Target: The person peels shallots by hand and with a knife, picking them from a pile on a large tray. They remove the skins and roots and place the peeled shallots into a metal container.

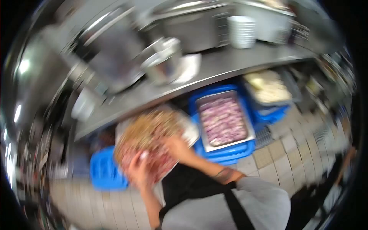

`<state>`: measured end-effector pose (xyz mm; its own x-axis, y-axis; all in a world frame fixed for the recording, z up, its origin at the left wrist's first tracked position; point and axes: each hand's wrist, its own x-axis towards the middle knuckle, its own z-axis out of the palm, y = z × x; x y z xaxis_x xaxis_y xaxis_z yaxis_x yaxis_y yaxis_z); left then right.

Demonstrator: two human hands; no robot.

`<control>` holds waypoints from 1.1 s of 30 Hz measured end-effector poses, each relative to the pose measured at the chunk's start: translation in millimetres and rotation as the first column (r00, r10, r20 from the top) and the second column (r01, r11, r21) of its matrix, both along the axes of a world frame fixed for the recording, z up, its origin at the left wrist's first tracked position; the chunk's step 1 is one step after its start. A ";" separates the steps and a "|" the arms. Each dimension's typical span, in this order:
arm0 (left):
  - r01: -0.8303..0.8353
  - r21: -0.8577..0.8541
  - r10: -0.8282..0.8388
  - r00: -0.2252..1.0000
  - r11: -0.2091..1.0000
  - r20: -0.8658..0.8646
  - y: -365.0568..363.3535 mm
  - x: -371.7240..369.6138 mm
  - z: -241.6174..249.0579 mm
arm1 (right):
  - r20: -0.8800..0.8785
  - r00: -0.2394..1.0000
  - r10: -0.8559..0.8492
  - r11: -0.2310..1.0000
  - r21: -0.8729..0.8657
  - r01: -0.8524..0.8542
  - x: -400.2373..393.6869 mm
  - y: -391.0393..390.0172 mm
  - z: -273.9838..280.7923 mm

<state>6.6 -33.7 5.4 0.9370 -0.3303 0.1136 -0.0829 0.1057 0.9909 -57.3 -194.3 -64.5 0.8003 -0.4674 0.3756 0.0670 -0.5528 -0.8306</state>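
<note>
A large pan holds a heap of pink minced meat, with a tan, crumbly-looking layer over its far side. My left hand rests on the near left of the meat, its fingers apart though blurred; a small pale spot shows at one fingertip and I cannot make out what it is. From the right, my right hand reaches into the middle of the heap. Its fingertips are sunk in the meat and hidden.
Right of the pan, a metal tray of chopped red onion sits on a blue lid. Beyond it stands a tub of pale food. A steel counter carries pots and stacked white bowls. A blue container is at left.
</note>
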 end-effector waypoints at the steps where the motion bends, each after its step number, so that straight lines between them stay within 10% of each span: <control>1: -0.040 0.132 0.026 0.995 0.991 0.101 -3.5 -1.9 4.0 | 0.040 0.999 -0.011 0.996 -0.093 0.015 -3.5 -1.7 0.5; 3: -0.087 0.138 0.079 0.995 0.987 0.061 -1.9 15.8 -19.0 | 0.051 0.999 0.012 0.968 -0.252 0.001 -4.0 -12.0 -6.7; 5: -0.006 -0.056 0.001 0.996 0.998 -0.087 -4.5 18.6 -27.6 | -0.004 0.998 0.058 0.991 0.122 -0.057 -20.8 -15.9 7.4; 6: -0.129 0.384 0.028 0.966 0.914 0.258 -22.9 -34.3 38.8 | -0.004 0.999 0.036 0.988 0.151 -0.035 -39.1 -17.8 28.4; 17: 0.297 0.170 -0.303 0.953 0.940 0.011 -122.1 -3.6 -12.7 | 0.102 0.980 -0.171 0.941 0.313 0.132 -66.8 -65.5 -11.5; 23: 0.596 0.122 -0.608 0.784 0.794 0.124 -226.1 -23.0 -60.9 | 0.086 0.876 -0.475 0.594 0.765 0.247 -114.4 -100.5 -26.1; 27: 0.438 0.195 -0.474 0.852 0.878 0.221 -229.0 -20.7 -68.4 | 0.070 0.814 -0.577 0.624 0.680 0.384 -139.5 -114.9 -52.3; 33: -0.234 0.538 -0.246 0.697 0.810 0.674 -133.0 9.3 -64.0 | -0.038 0.800 -0.599 0.621 0.609 0.494 -155.0 -113.3 -80.1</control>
